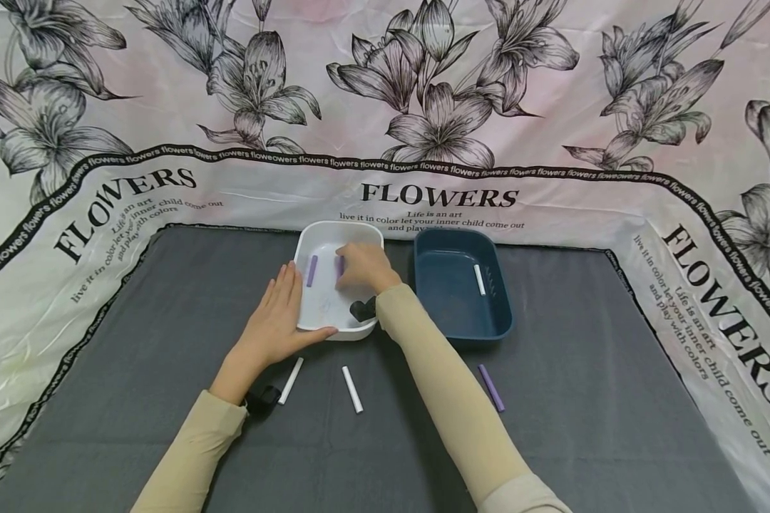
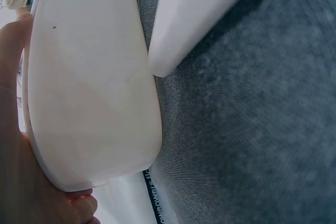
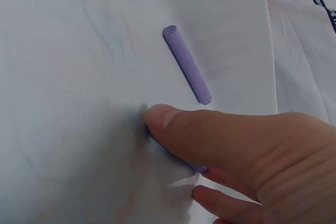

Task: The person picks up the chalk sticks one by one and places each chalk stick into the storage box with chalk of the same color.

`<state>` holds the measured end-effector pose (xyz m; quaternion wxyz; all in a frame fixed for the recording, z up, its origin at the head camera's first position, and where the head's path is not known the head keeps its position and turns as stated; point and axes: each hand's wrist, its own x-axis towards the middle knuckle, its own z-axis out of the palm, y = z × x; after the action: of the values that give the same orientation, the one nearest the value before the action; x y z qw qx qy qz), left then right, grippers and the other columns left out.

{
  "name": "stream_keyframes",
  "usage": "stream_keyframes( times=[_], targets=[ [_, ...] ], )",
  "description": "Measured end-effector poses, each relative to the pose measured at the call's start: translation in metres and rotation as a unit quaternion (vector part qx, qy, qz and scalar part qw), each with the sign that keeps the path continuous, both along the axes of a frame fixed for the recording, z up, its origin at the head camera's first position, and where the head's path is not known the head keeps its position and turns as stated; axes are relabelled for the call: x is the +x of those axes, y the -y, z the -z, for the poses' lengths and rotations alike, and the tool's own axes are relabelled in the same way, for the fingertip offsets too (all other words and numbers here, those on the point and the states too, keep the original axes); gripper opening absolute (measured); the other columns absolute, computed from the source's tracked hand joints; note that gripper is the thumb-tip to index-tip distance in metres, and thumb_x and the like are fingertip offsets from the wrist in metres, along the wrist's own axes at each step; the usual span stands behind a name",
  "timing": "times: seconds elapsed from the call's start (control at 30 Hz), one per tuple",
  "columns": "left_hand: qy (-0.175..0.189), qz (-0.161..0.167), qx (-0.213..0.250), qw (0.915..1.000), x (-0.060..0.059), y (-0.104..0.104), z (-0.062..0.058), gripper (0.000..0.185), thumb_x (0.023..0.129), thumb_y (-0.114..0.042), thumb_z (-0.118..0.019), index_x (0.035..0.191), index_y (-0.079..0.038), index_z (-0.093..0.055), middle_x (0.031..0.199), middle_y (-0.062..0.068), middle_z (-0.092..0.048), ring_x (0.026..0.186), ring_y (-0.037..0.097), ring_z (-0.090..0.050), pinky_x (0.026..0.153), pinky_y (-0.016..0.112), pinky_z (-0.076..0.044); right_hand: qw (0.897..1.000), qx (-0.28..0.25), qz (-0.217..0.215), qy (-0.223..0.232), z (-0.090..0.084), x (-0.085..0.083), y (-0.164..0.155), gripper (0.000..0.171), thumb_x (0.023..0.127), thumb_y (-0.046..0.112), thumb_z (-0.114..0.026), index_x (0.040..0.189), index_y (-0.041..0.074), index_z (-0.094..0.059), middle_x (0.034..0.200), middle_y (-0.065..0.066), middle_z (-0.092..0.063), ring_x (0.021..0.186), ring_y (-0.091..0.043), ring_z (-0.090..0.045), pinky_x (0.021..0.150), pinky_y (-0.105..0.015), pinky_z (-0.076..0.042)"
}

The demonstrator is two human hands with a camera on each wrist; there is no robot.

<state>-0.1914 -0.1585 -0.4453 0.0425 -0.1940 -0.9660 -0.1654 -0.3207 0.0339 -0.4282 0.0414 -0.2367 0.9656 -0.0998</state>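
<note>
The white tray (image 1: 324, 306) sits on the grey mat (image 1: 167, 320) at the middle of the bench, just left of a dark blue tray (image 1: 449, 313). Inside the white tray lies a purple chalk stick (image 1: 311, 271), free on the floor of the tray. The right hand (image 1: 362, 267) reaches into the tray beside it, with its fingers curled over a second purple chalk stick (image 3: 198, 168), of which only a short end shows under the thumb in the right wrist view; the hand appears to pinch that stick against the tray floor. The left hand (image 1: 279, 320) lies flat and relaxed against the left outer wall of the white tray, fingers straight and the thumb along the near rim, touching it without gripping.

The blue tray holds one white chalk stick (image 1: 479, 279). On the mat in front of the trays lie two more white sticks (image 1: 352, 389), one near the left wrist, and a purple stick (image 1: 490, 387) further right. A flower-printed cloth (image 1: 552, 142) borders the mat on all sides.
</note>
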Motion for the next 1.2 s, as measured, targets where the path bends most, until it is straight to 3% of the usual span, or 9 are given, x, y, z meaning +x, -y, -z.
stream_keyframes(
  times=[0.4, 0.63, 0.93, 1.1, 1.2],
  targets=[
    [0.004, -0.002, -0.001, 1.0000, -0.0012, -0.0005, -0.0009, 0.124, 0.080, -0.075, -0.061, 0.154, 0.010, -0.008, 0.163, 0.024, 0.001, 0.151, 0.034, 0.002, 0.121, 0.049, -0.008, 0.999, -0.028, 0.019, 0.035, -0.0031, 0.0000, 0.0006, 0.073, 0.076, 0.043, -0.083, 0.139, 0.014, -0.060, 0.129, -0.002, -0.065, 0.111, -0.019, -0.060, 0.101, -0.038, -0.046],
    [0.006, -0.003, -0.004, 1.0000, -0.0021, -0.0003, -0.0013, 0.124, 0.080, -0.076, -0.060, 0.154, 0.010, -0.010, 0.163, 0.024, 0.000, 0.151, 0.034, 0.002, 0.121, 0.049, -0.008, 0.997, -0.054, 0.028, 0.037, -0.0053, -0.0032, 0.0008, 0.065, 0.086, 0.051, -0.073, 0.137, 0.014, -0.061, 0.134, 0.000, -0.063, 0.121, -0.018, -0.057, 0.104, -0.038, -0.044],
    [0.009, -0.002, -0.005, 0.9999, -0.0024, -0.0023, -0.0035, 0.124, 0.080, -0.075, -0.060, 0.154, 0.011, -0.011, 0.163, 0.023, 0.002, 0.151, 0.033, 0.002, 0.122, 0.048, -0.007, 0.993, -0.102, 0.041, 0.033, -0.0040, -0.0051, -0.0019, 0.058, 0.091, 0.049, -0.067, 0.138, 0.014, -0.061, 0.134, -0.001, -0.063, 0.122, -0.019, -0.058, 0.102, -0.040, -0.046],
    [0.008, -0.002, -0.002, 1.0000, -0.0019, -0.0032, -0.0042, 0.124, 0.080, -0.075, -0.061, 0.154, 0.011, -0.011, 0.163, 0.024, 0.000, 0.151, 0.034, 0.001, 0.121, 0.049, -0.007, 0.981, -0.180, 0.057, 0.048, -0.0043, -0.0060, -0.0044, 0.053, 0.093, 0.044, -0.065, 0.137, 0.016, -0.061, 0.135, -0.001, -0.062, 0.123, -0.019, -0.057, 0.106, -0.043, -0.042],
    [0.006, -0.002, 0.001, 1.0000, -0.0018, -0.0023, -0.0034, 0.124, 0.080, -0.074, -0.062, 0.153, 0.012, -0.011, 0.163, 0.025, -0.001, 0.151, 0.035, 0.000, 0.121, 0.050, -0.008, 0.961, -0.259, 0.065, 0.064, -0.0051, -0.0079, -0.0059, 0.048, 0.095, 0.039, -0.064, 0.135, 0.013, -0.063, 0.134, -0.002, -0.063, 0.123, -0.018, -0.058, 0.108, -0.040, -0.041]
  ],
)
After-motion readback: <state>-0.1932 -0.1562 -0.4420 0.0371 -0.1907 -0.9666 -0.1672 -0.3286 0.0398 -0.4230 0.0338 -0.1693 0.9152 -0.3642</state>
